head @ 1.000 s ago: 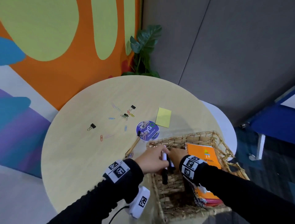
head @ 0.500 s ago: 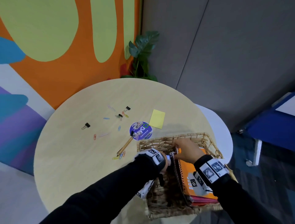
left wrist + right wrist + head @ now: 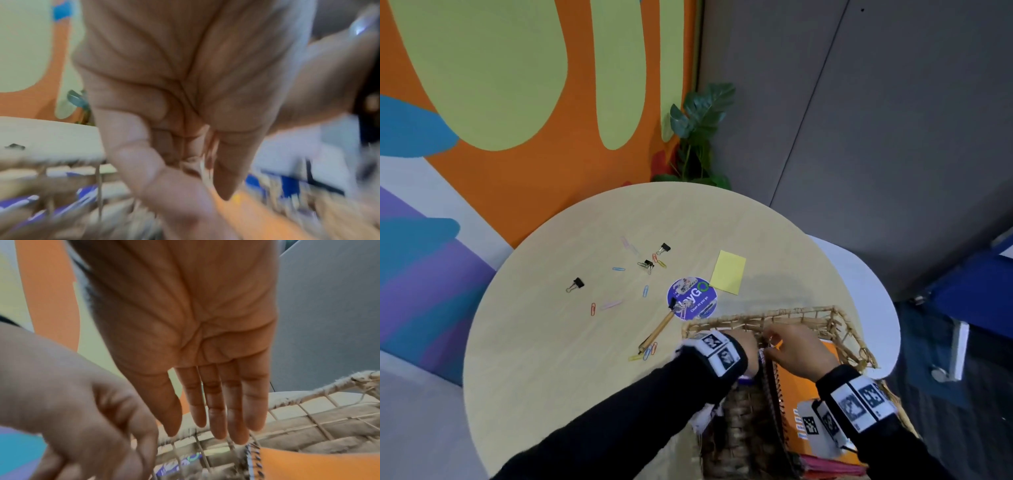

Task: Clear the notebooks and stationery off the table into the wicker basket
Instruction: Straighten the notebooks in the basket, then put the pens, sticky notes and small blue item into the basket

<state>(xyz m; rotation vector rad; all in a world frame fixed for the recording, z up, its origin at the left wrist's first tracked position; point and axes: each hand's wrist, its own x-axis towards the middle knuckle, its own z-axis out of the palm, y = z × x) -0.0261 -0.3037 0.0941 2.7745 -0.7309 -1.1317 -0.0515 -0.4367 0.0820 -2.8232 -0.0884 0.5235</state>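
Both hands are over the basket, the left hand loosely curled and apparently empty, though its view is blurred, the right hand flat with straight fingers above the orange notebook. The pencil lies just left on the table, slanting toward the far right. I'd say the left hand is nearer.

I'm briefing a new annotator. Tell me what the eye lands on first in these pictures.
Both hands, left hand and right hand, meet over the wicker basket at the table's near edge, above an orange notebook standing inside. Beyond them, a yellow sticky pad, a purple round sticker and scattered paper clips lie on the round table.
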